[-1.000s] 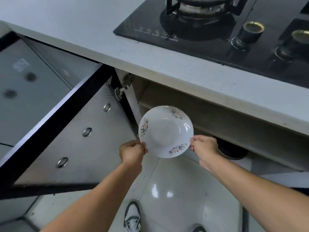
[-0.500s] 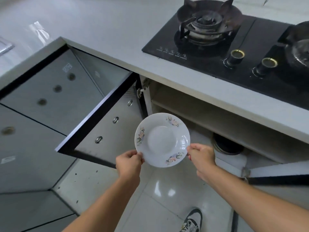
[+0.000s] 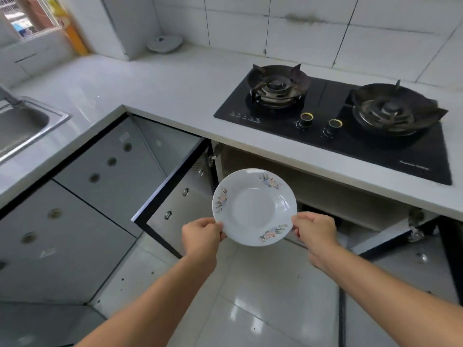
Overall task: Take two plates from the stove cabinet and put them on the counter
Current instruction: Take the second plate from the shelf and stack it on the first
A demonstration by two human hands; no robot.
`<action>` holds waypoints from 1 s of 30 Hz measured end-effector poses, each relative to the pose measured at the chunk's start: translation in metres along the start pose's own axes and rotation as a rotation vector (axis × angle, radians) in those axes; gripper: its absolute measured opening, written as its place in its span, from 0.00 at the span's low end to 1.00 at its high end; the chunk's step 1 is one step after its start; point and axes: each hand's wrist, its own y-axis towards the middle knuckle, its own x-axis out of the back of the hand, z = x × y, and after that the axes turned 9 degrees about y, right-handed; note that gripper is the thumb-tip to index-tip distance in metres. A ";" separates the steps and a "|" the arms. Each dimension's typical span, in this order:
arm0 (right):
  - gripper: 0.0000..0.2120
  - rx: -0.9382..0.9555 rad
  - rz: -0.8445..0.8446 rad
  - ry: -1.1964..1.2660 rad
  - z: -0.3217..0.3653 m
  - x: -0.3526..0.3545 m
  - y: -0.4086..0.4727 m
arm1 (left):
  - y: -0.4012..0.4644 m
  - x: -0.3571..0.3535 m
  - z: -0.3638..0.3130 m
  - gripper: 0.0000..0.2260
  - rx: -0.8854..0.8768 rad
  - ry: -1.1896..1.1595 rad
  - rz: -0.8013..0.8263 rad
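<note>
Both forearms bare, no sleeves, watch or rings.

Layout: corner counter, open stove cabinet.
Stove (image 3: 333, 126) set in counter (image 3: 160, 88); sink (image 3: 22, 126) at left; plate (image 3: 254, 207) before open cabinet (image 3: 325, 191), below the counter edge.

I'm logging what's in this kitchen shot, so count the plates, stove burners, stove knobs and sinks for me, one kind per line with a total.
Plates: 1, the flowered plate, held by the left hand and right hand
Stove burners: 2
Stove knobs: 2
Sinks: 1
Total: 6
</note>
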 end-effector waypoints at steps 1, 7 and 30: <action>0.07 0.007 -0.005 0.006 0.008 0.007 -0.006 | -0.010 0.001 -0.008 0.12 -0.018 -0.007 0.008; 0.09 0.055 -0.044 0.078 0.064 0.059 -0.032 | -0.069 -0.008 -0.059 0.10 -0.127 -0.004 0.042; 0.05 0.144 -0.345 0.308 0.213 0.314 -0.111 | -0.282 -0.140 -0.208 0.07 -0.311 0.059 0.517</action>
